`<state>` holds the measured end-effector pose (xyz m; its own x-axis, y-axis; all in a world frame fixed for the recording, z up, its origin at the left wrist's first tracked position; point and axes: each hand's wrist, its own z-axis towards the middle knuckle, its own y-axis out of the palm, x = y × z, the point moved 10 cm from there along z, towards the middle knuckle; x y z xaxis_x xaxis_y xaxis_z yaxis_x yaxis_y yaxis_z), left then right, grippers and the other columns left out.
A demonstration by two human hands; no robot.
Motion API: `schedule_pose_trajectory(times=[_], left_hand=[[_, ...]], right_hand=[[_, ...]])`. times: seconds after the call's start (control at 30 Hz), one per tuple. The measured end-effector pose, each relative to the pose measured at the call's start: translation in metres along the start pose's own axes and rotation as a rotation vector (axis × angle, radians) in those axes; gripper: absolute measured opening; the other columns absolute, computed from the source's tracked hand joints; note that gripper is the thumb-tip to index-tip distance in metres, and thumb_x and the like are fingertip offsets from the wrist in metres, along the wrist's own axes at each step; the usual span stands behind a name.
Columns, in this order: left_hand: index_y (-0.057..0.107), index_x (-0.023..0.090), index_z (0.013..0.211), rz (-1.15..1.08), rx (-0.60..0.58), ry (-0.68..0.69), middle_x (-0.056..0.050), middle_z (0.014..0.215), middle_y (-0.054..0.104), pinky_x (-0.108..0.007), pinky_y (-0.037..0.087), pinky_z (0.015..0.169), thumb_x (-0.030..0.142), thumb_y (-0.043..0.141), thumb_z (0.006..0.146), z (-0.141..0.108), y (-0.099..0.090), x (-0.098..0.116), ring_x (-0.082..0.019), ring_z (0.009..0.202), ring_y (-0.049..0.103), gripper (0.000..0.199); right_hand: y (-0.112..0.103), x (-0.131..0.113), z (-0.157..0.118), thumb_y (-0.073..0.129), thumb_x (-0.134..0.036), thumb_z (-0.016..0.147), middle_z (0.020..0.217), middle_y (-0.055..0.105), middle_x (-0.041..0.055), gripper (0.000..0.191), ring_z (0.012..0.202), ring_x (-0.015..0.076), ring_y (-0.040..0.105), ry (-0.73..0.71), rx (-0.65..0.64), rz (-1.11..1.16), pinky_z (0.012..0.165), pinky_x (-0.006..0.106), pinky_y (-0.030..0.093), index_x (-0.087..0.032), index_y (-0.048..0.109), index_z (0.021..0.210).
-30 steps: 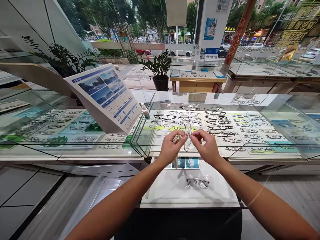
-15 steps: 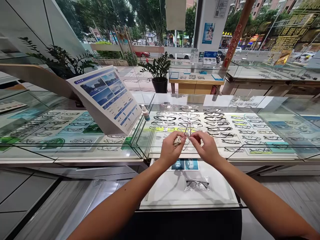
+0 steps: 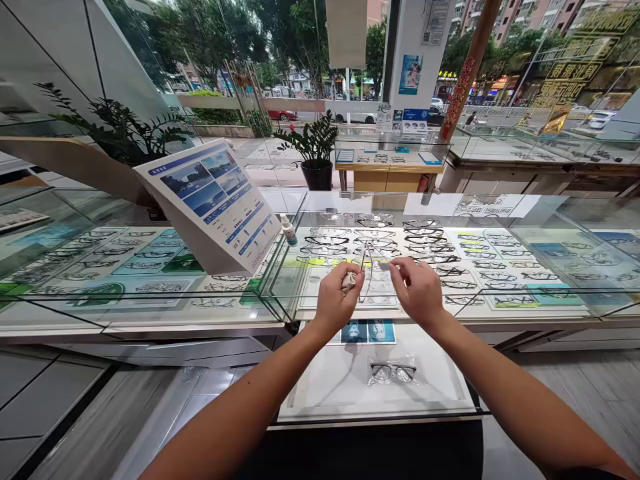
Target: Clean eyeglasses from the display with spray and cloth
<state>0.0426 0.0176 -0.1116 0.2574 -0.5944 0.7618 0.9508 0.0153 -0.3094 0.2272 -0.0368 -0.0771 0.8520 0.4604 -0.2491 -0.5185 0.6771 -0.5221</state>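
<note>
Gripping clear-lensed, thin-framed glasses [image 3: 369, 273] and a crumpled cream cloth [image 3: 349, 282], the left hand [image 3: 336, 297] is closed above the glass-topped worktop [image 3: 373, 200]. Just beside—fingers curled shut—the right hand [image 3: 419, 290] may hold something; I cannot tell.

1x white tent-shaped cardboard sign w/ blue-framed photos [image 3: 215, 207], upright on counter. 1x leafy green plant [image 3: 314, 141] in round blk. pot [image 3: 317, 176]. 1x light-wood display table [image 3: 387, 180], bkgd. 1x blue rect. poster [image 3: 411, 75] on white pillar [image 3: 424, 83]. 1x red car [image 3: 283, 115] (outside, partly hidden).
</note>
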Motion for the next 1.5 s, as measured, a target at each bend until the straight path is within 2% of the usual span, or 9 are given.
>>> schedule_pose_trajectory(times=[0.13, 0.27, 0.37, 0.47, 0.7, 0.93, 1.07, 1.3, 1.5], left_hand=[[0.067, 0.023, 0.094, 0.019, -0.009, -0.008, -0.003, 0.095, 0.076, -0.033, 0.050, 0.080, 0.038, 0.064, 0.105, -0.001, 0.003, -0.006, -0.020, 0.086, 0.069, 0.018], [0.065, 0.024, 0.093, 0.026, -0.011, -0.041, -0.003, 0.093, 0.074, -0.033, 0.048, 0.078, 0.039, 0.063, 0.105, -0.001, 0.004, -0.011, -0.020, 0.084, 0.067, 0.020], [0.065, 0.024, 0.092, 0.038, -0.028, -0.064, -0.002, 0.090, 0.073, -0.033, 0.047, 0.077, 0.040, 0.063, 0.105, -0.002, 0.005, -0.012, -0.019, 0.081, 0.065, 0.021], [0.064, 0.024, 0.090, 0.030, -0.044, -0.075, -0.002, 0.090, 0.073, -0.033, 0.048, 0.078, 0.041, 0.064, 0.105, -0.004, 0.008, -0.011, -0.020, 0.082, 0.066, 0.023], [0.065, 0.023, 0.089, -0.024, -0.052, -0.081, -0.002, 0.091, 0.075, -0.032, 0.049, 0.075, 0.040, 0.067, 0.103, -0.007, 0.014, -0.007, -0.019, 0.080, 0.066, 0.022], [0.069, 0.023, 0.092, -0.043, 0.008, -0.086, -0.001, 0.091, 0.073, -0.032, 0.046, 0.073, 0.041, 0.069, 0.104, -0.004, 0.006, -0.009, -0.017, 0.076, 0.062, 0.021], [0.070, 0.023, 0.092, -0.054, 0.087, -0.080, -0.001, 0.088, 0.072, -0.031, 0.044, 0.069, 0.042, 0.070, 0.103, -0.001, -0.006, -0.007, -0.016, 0.073, 0.059, 0.022], [0.070, 0.023, 0.091, -0.089, 0.137, -0.076, 0.000, 0.084, 0.069, -0.030, 0.045, 0.068, 0.040, 0.071, 0.103, 0.001, -0.013, -0.007, -0.016, 0.071, 0.058, 0.021], [0.071, 0.024, 0.091, -0.086, 0.040, 0.064, -0.004, 0.099, 0.074, -0.036, 0.055, 0.092, 0.034, 0.072, 0.103, 0.001, 0.000, 0.006, -0.021, 0.098, 0.070, 0.015]], right_hand=[[-0.010, 0.000, -0.001, 0.056, -0.029, 0.116, 0.074, 0.078, 0.0009, 0.020, 0.056, 0.0143, 0.065, -0.012, 0.097, -0.157, 0.058, 0.029, 0.039, -0.019, 0.073, 0.110], [-0.016, -0.003, 0.004, 0.064, -0.034, 0.111, 0.112, 0.085, 0.0126, 0.021, 0.096, 0.0267, 0.081, -0.033, 0.146, -0.160, 0.080, 0.036, 0.057, -0.019, 0.065, 0.126], [-0.016, -0.002, 0.006, 0.071, -0.043, 0.106, 0.137, 0.077, 0.0204, 0.040, 0.129, 0.0372, 0.074, -0.003, 0.146, -0.130, 0.099, 0.050, 0.060, -0.021, 0.058, 0.136], [-0.009, -0.002, 0.003, 0.074, -0.052, 0.102, 0.149, 0.069, 0.0242, 0.058, 0.142, 0.0414, 0.065, 0.022, 0.107, -0.092, 0.111, 0.060, 0.057, -0.021, 0.052, 0.145], [0.005, -0.005, -0.008, 0.077, -0.052, 0.099, 0.142, 0.064, 0.0249, 0.069, 0.142, 0.0438, 0.059, 0.029, 0.055, -0.109, 0.116, 0.066, 0.053, -0.018, 0.045, 0.151], [0.009, -0.006, -0.008, 0.063, -0.016, 0.095, 0.147, 0.060, 0.0239, 0.058, 0.151, 0.0413, 0.050, 0.005, 0.008, -0.136, 0.123, 0.064, 0.046, -0.016, 0.047, 0.151], [0.021, -0.008, -0.010, 0.060, -0.008, 0.089, 0.155, 0.057, 0.0229, 0.062, 0.157, 0.0422, 0.041, -0.020, -0.105, -0.168, 0.124, 0.063, 0.042, -0.016, 0.051, 0.150], [0.038, -0.011, -0.016, 0.063, -0.007, 0.085, 0.161, 0.058, 0.0214, 0.060, 0.157, 0.0424, 0.040, -0.038, -0.267, -0.174, 0.125, 0.062, 0.037, -0.016, 0.061, 0.145], [0.039, -0.027, -0.019, 0.062, -0.029, 0.104, 0.147, 0.071, 0.0199, 0.048, 0.140, 0.0374, 0.059, -0.074, -0.286, -0.019, 0.120, 0.056, 0.045, -0.012, 0.061, 0.148]])
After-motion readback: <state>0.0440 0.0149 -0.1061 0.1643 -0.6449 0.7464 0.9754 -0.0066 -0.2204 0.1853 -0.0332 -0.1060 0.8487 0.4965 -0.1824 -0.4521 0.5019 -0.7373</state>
